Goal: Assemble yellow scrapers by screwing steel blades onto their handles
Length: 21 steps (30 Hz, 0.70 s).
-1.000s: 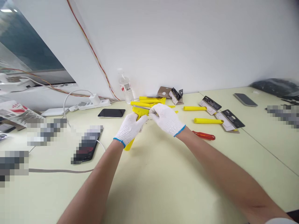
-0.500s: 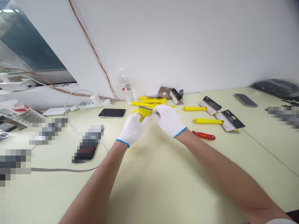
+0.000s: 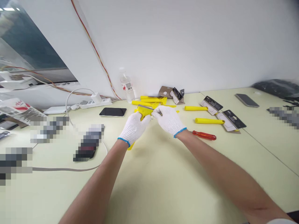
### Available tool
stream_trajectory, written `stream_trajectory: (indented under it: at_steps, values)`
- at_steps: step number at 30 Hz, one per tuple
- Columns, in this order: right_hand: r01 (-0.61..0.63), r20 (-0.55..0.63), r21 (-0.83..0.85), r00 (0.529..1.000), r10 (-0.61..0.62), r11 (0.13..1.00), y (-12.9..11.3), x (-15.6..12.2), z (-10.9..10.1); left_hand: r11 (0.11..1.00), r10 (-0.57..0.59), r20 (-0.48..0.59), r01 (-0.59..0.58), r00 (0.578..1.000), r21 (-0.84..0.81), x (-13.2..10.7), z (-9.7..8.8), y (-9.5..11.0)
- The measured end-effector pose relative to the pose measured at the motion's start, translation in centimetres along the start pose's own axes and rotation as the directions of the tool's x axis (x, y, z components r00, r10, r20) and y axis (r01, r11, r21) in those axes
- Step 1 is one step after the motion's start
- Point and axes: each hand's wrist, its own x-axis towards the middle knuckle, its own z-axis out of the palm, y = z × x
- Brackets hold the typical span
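My left hand [image 3: 134, 128], in a white knit glove with a blue cuff, grips a yellow plastic scraper [image 3: 144, 111] with a metal edge along its head. The scraper's handle end pokes out below that hand. My right hand [image 3: 168, 120], gloved the same way, has its fingertips pinched at the right side of the scraper's head. Whatever lies between those fingers is hidden.
Behind my hands lies a heap of yellow scrapers [image 3: 149, 101]. To the right are yellow handles [image 3: 209, 121], printed packaging cards [image 3: 231, 119] and a red-handled screwdriver [image 3: 204, 135]. To the left are a phone [image 3: 113, 112], a plastic bottle [image 3: 127, 86] and a power strip [image 3: 95, 102].
My hands have drawn closer together around the scraper's head. The scraper now sits higher in my left hand, and the view has drifted slightly.
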Motion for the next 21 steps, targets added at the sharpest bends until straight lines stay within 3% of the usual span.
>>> stream_trajectory:
  at_steps: [12, 14, 18, 21]
  values:
    - [-0.211, 0.206, 0.098, 0.960, 0.187, 0.973, -0.5, 0.2, -1.0, 0.990, 0.020, 0.021, -0.017, 1.000, -0.141, 0.9, 1.0, -1.3]
    - [-0.193, 0.180, 0.099, 0.968, 0.173, 0.976, -0.2, 0.2, -0.7, 0.986, 0.008, 0.032, -0.003, 0.999, -0.164, 0.8, 1.0, -1.2]
    - [-0.076, 0.017, 0.061, 0.997, 0.075, 0.995, 0.4, 0.3, 0.1, 0.975, -0.031, 0.060, 0.043, 0.998, -0.219, 0.4, 0.6, -0.9]
    - [-0.025, -0.023, 0.018, 0.999, 0.025, 1.000, 0.7, 0.4, 0.3, 0.958, -0.065, 0.091, 0.087, 0.994, -0.273, 0.0, 0.3, -0.7]
